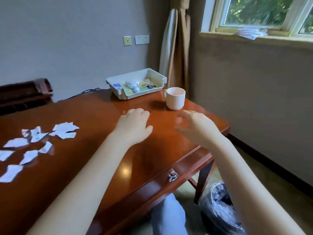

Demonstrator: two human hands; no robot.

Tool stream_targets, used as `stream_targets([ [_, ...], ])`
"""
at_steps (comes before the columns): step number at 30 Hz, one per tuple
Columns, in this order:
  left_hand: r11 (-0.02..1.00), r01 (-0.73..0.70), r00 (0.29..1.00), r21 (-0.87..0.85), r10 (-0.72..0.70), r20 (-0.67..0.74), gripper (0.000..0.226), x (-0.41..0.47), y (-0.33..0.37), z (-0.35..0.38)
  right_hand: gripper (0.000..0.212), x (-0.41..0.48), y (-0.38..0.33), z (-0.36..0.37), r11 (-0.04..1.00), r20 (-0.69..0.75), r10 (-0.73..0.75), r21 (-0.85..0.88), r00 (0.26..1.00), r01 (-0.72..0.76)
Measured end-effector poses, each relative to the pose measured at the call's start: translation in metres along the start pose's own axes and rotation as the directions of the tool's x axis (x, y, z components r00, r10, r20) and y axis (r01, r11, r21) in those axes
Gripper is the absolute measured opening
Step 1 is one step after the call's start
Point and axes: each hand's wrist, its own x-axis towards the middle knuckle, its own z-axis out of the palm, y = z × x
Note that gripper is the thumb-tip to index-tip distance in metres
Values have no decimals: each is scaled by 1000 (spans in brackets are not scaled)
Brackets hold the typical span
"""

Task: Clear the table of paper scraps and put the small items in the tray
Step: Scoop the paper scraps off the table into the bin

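Note:
Several white paper scraps (33,145) lie scattered on the left part of the glossy brown table (101,150). A pale plastic tray (157,77) stands at the table's far edge and holds a blue card, a white wrapped bundle and a yellow packet. My left hand (133,126) hovers over the table's middle, knuckles up, fingers curled under, with nothing seen in it. My right hand (196,128) hovers near the right edge, fingers spread and empty, just in front of a white ribbed mug (175,99).
A bin lined with a clear plastic bag (221,206) stands on the floor under the table's right corner. A dark wooden chair back (25,95) is at the far left. A brown curtain (176,48) hangs behind the tray, and papers lie on the window sill (252,32).

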Motion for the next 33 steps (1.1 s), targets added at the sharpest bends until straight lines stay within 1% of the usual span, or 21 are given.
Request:
stream_targets([
  [3,988,151,988,10,-151,11,38,-33,-62,-1,46,17,-53,26,989,58,-131,74,990,126],
  [6,964,266,964,-6,-266,27,35,-72,-111,-11,47,31,-106,51,966,105,-234,134,967,219],
  [8,945,327,945,-27,-327,30,34,-98,-137,-19,45,38,-141,65,953,135,-271,178,953,246],
  [10,923,384,923,-20,-384,24,37,-121,-158,-23,44,45,-174,80,941,173,-303,209,937,266],
  [14,882,471,881,-30,-472,-46,42,-159,-197,-21,47,60,-231,116,921,216,-368,221,904,322],
  [17,852,524,849,-12,-524,-65,58,-185,-225,-15,61,74,-266,144,918,236,-384,197,893,343],
  [20,812,582,813,34,-583,0,83,-205,-250,-6,78,91,-292,170,931,278,-362,146,890,334],
  [21,796,604,796,46,-605,24,88,-208,-259,-2,83,98,-300,178,937,297,-348,141,889,320],
  [23,766,641,764,49,-643,54,92,-211,-274,2,88,107,-316,190,940,338,-336,183,879,288],
  [25,747,664,745,32,-665,45,93,-208,-287,6,90,113,-330,201,925,373,-369,231,851,301],
  [27,743,669,742,22,-669,32,94,-204,-300,9,92,118,-343,210,894,380,-441,264,813,362],
  [29,749,662,747,32,-663,48,91,-198,-313,11,91,125,-354,216,852,377,-520,298,766,431],
  [31,745,666,740,39,-666,91,85,-193,-324,13,86,132,-365,222,817,387,-576,290,720,498],
  [33,742,671,733,21,-667,132,74,-191,-329,15,74,137,-375,229,787,411,-612,239,676,568],
])
